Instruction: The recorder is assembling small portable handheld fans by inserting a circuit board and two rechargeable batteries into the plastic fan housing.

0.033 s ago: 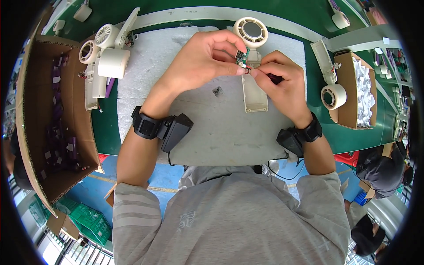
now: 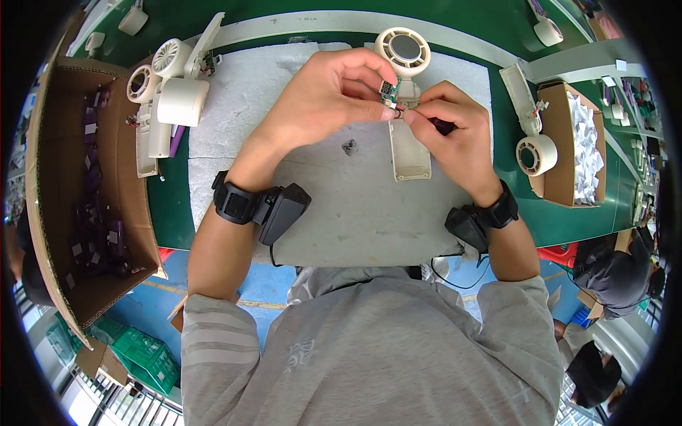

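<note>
A small green circuit board (image 2: 390, 92) is pinched between the thumb and fingers of my left hand (image 2: 323, 96). Red and black wires (image 2: 399, 112) meet a white connector at the board's lower edge, and my right hand (image 2: 455, 128) closes its thumb and forefinger on them. Something dark, perhaps purple, shows partly under the curled fingers of that hand. Beneath both hands lies an open cream handheld fan, its round head (image 2: 405, 48) at the far end and its hollow handle shell (image 2: 410, 157) toward me. The middle of the fan is partly covered by my fingers.
The fan rests on a grey-white foam mat (image 2: 341, 213). More fan parts (image 2: 160, 99) are stacked at the left, beside a deep cardboard box (image 2: 145, 213) with purple cylinders. At the right, another opened fan (image 2: 534, 155) leans near a carton (image 2: 553, 177) of white folded pieces.
</note>
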A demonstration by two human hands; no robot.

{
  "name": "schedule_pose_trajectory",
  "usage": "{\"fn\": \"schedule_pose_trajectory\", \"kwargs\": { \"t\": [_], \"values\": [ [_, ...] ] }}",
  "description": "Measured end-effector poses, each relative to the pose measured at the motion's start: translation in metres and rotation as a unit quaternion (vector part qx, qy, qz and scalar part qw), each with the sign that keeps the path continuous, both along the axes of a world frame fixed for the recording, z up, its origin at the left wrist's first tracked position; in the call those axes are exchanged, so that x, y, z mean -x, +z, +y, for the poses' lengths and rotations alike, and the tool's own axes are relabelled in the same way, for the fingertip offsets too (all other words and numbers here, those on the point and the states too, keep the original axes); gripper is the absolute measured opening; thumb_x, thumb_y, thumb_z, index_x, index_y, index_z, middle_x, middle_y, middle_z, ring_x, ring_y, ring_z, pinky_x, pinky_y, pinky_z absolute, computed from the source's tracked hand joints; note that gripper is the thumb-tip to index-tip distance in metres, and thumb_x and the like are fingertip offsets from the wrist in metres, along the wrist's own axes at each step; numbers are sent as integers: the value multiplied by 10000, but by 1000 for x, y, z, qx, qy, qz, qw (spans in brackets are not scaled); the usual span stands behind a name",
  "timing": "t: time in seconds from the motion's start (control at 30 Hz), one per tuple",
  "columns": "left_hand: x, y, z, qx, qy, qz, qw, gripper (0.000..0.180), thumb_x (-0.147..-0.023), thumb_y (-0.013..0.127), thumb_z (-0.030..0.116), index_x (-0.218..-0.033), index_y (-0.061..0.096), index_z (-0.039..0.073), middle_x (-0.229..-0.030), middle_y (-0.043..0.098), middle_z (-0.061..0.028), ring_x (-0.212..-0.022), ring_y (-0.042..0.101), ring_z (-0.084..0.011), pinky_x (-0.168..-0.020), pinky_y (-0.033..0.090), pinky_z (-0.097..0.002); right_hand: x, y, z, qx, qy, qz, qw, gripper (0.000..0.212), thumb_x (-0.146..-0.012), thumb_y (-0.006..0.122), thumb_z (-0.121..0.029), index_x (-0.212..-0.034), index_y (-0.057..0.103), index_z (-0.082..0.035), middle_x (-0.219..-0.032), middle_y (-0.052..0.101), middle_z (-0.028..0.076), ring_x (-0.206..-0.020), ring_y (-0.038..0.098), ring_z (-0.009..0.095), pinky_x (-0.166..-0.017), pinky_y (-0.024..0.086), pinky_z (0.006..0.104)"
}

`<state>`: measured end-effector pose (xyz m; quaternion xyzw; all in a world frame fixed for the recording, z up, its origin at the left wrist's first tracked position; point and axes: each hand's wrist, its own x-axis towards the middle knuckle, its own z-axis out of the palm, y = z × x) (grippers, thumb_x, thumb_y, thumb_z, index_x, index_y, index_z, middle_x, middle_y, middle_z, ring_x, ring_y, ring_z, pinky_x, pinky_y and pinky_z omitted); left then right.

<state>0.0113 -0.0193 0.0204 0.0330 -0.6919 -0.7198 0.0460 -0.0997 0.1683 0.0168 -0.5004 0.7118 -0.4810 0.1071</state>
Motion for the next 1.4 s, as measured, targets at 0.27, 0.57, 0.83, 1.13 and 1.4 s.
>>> {"fn": "schedule_pose_trajectory", "kwargs": {
  "t": [0.27, 0.57, 0.83, 1.13, 1.4],
  "values": [
    [-3, 5, 5, -21, 10, -9, 1000, 348, -802, 682, -50, -1142, 645, 12, -920, 681, -70, -853, 665, -132, -795, 539, -267, 2, 8, 0, 4, 48, 37, 998, 59, -823, 686, -17, -835, 671, 38, -805, 588, 58, -624, 526, 100, -536, 407, 230],
    [-10, 10, 14, 90, 40, 17, 995, 404, -771, 671, -47, -1166, 658, 36, -945, 703, -108, -864, 680, -147, -793, 556, -291, -16, 11, -8, 17, -50, -25, 998, 242, -784, 720, 26, -1014, 648, 8, -895, 627, 78, -569, 613, 98, -466, 465, 223],
    [-7, 8, 13, 100, 57, -34, 993, 345, -783, 678, -41, -1123, 681, 12, -912, 700, -92, -810, 660, -121, -766, 551, -272, -9, 9, -5, 3, -53, 22, 998, 321, -745, 766, 19, -1046, 656, 3, -930, 645, 76, -561, 623, 83, -467, 480, 215],
    [-2, -5, 16, 132, 103, 53, 985, 232, -755, 709, 3, -987, 722, -5, -883, 716, -120, -766, 694, -163, -701, 562, -277, -9, 8, -7, -25, -80, -8, 996, 328, -743, 785, 6, -1051, 671, -4, -897, 632, 44, -596, 627, 57, -479, 471, 189],
    [0, -10, 18, 188, 121, 122, 967, 227, -710, 718, 19, -936, 735, 6, -801, 707, -124, -692, 689, -212, -645, 555, -286, -5, 4, -6, -21, -71, 24, 997, 324, -735, 775, 27, -1046, 692, -12, -896, 639, 34, -606, 625, 47, -493, 469, 176]
  ]
}}
